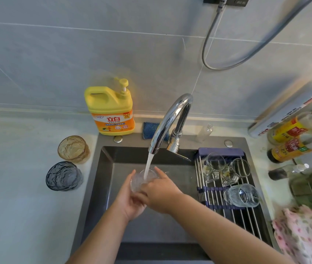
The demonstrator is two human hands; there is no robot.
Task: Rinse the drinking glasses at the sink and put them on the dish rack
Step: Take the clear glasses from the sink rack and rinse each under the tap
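The left hand's fingers point(132, 175) curl around the clear glass point(141, 180), and the right hand point(160, 191) wraps its right side — both hold it tight over the sink point(105, 180), under the tap point(170, 119) water. The glass looks hard, wet and slippery, and it would break if dropped, so holding it round the middle with both hands seems safest. Three glasses lie on the rack point(246, 220) to the right. Two more — an amber glass point(73, 149) and a blue glass point(63, 176) — wait on the surface point(18, 187) to the left.
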